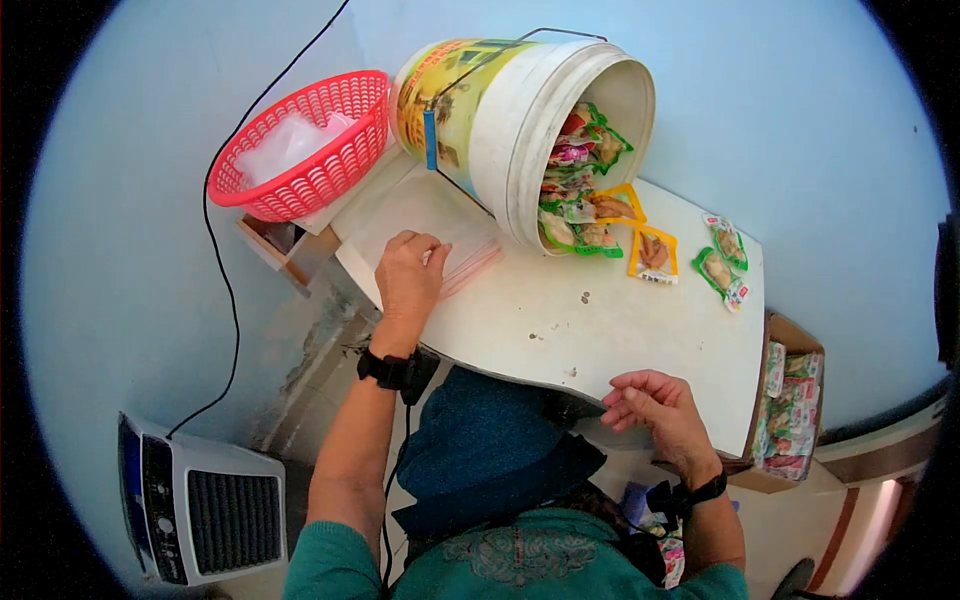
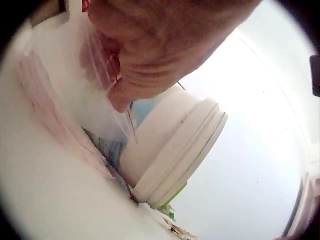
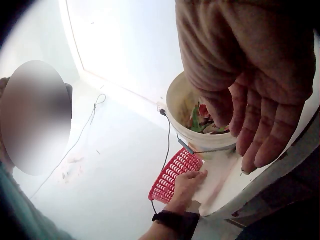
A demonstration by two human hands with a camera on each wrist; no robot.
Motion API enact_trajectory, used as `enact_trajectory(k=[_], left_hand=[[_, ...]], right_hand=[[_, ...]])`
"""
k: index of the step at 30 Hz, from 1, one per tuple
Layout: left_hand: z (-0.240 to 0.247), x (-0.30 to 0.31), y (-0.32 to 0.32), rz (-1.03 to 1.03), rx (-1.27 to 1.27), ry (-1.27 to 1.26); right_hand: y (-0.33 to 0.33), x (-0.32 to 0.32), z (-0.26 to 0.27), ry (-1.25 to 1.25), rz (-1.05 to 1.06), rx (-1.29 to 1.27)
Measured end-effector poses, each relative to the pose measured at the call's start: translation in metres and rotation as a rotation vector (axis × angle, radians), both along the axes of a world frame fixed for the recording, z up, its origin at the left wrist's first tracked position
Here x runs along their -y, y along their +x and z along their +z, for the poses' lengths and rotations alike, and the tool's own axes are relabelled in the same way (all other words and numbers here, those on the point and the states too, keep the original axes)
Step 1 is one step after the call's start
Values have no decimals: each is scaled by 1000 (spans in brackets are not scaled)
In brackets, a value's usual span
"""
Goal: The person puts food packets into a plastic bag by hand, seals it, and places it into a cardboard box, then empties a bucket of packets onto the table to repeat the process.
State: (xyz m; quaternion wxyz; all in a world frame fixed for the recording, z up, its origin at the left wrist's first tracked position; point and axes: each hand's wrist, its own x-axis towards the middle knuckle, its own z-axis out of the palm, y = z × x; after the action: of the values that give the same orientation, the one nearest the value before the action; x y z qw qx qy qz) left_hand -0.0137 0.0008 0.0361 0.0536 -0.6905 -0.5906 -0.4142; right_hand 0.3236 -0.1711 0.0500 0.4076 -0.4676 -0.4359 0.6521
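My left hand (image 1: 408, 282) pinches the edge of a clear plastic bag (image 2: 111, 112) between thumb and fingers. That film lifts from a stack of flat clear bags (image 1: 415, 205) with a pinkish edge, lying at the left of the white table (image 1: 620, 330). Over the table's front edge my right hand (image 1: 662, 412) hovers with relaxed, slightly bent fingers and holds nothing. Behind the hands a white bucket (image 1: 500, 120) lies on its side, its mouth facing right. Small snack packets (image 1: 575, 205) fill its lower part and spill onto the table.
Two yellow-edged packets (image 1: 654, 254) lie by the bucket mouth, green ones (image 1: 722, 275) farther right. A red basket (image 1: 330, 160) with clear plastic stands at back left. Below the right edge sits a cardboard box (image 1: 795, 400) of packets. A black cable (image 1: 222, 270) hangs along the wall.
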Motion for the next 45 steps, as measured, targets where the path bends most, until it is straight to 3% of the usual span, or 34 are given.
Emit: enact_trajectory(k=[10, 16, 23, 33, 38, 45], left_hand=[[31, 27, 1, 49, -99, 259], [80, 111, 51, 65, -135, 393], [45, 160, 121, -315, 62, 10], [25, 153, 141, -463, 270, -188], [27, 151, 139, -445, 266, -335], [59, 147, 135, -156, 105, 86]], right_hand=[[-5, -2, 4, 16, 20, -4], [-23, -14, 19, 52, 80, -51], [-53, -24, 8, 62, 20, -226], [-38, -22, -9, 60, -61, -250], [-28, -22, -11, 32, -63, -153], [-3, -20, -25, 104, -147, 302]])
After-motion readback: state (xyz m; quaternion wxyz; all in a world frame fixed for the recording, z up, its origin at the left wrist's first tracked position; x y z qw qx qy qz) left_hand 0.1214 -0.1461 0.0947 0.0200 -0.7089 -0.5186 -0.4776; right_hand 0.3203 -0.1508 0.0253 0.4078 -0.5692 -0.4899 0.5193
